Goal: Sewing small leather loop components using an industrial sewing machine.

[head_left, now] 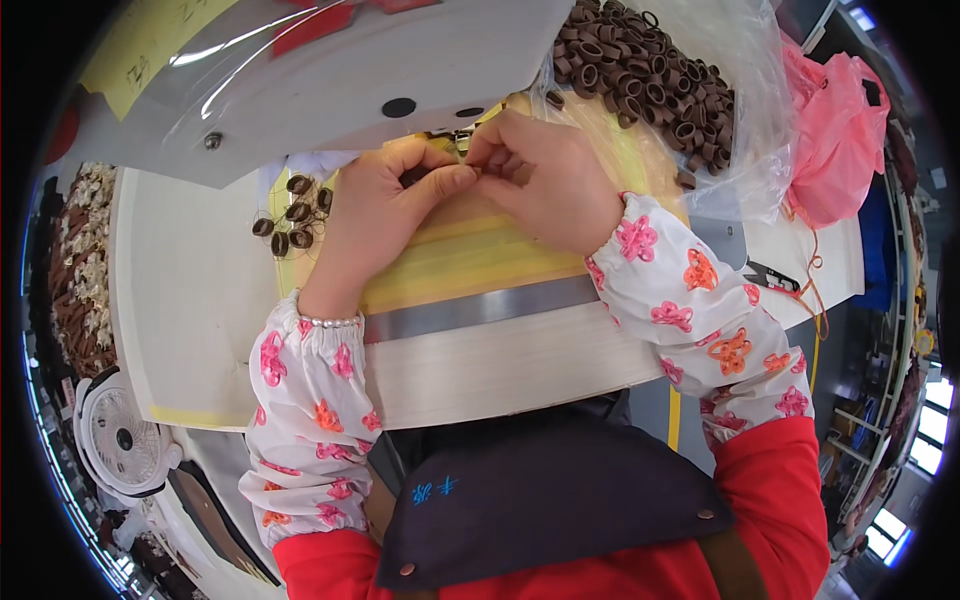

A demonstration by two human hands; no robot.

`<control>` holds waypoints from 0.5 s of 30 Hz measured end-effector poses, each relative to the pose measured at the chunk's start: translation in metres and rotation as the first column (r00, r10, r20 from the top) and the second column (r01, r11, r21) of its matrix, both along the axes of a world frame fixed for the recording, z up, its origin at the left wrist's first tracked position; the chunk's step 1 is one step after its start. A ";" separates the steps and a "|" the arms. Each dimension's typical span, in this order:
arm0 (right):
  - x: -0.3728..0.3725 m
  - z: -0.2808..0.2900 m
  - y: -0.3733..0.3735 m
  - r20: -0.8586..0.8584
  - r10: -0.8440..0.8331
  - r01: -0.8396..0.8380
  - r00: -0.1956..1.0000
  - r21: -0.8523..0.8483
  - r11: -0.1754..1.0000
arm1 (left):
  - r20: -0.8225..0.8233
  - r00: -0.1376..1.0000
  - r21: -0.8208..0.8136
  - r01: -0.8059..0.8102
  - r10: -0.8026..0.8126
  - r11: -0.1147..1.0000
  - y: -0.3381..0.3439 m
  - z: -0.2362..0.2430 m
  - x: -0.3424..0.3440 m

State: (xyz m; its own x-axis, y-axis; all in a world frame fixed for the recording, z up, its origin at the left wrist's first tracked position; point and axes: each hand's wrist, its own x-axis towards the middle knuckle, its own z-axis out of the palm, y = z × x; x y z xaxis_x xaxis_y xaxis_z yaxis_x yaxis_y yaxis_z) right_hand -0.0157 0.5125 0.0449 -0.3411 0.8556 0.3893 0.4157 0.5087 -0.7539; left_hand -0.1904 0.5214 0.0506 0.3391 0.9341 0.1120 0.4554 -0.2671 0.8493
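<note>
Just in front of the needle area of a grey-white sewing machine point(330, 95), my two hands meet fingertip to fingertip. My left hand point(385, 205) is closed, its thumb and fingers around a small dark brown loop point(411, 176). Pressed against the left thumb tip, my right hand point(555, 180) pinches the loop's other end; fingers hide most of it. Left of my left hand lie several dark brown loops point(298, 211) with loose threads. A big heap of brown loops point(650, 80) rests on clear plastic beyond my right hand.
Yellow tape and a metal strip point(480, 308) cross the pale table point(500, 375). Black thread snips point(772, 277) with an orange cord lie at right, below a pink plastic bag point(830, 140). A white fan point(122, 437) stands at lower left, near piled brown strips point(82, 270).
</note>
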 end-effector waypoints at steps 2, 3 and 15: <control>0.001 0.002 0.002 -0.063 -0.056 0.047 0.996 -0.124 0.991 | 0.047 0.998 0.024 -0.052 0.051 0.998 -0.002 0.002 0.007; 0.001 0.003 0.004 -0.045 -0.065 0.059 0.997 -0.114 0.992 | 0.030 0.996 0.049 -0.085 0.083 0.995 -0.002 0.001 0.006; 0.001 -0.005 0.017 0.060 -0.186 0.176 0.981 0.146 0.974 | -0.110 0.949 0.079 -0.289 0.297 0.954 0.006 -0.010 0.013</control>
State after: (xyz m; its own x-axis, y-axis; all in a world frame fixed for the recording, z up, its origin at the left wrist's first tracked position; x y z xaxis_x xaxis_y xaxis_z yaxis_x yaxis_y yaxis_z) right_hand -0.0147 0.5292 0.0403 -0.2175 0.8447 0.4890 0.5613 0.5181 -0.6453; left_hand -0.1772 0.5275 0.0402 0.0660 0.9869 0.1473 0.6184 -0.1563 0.7701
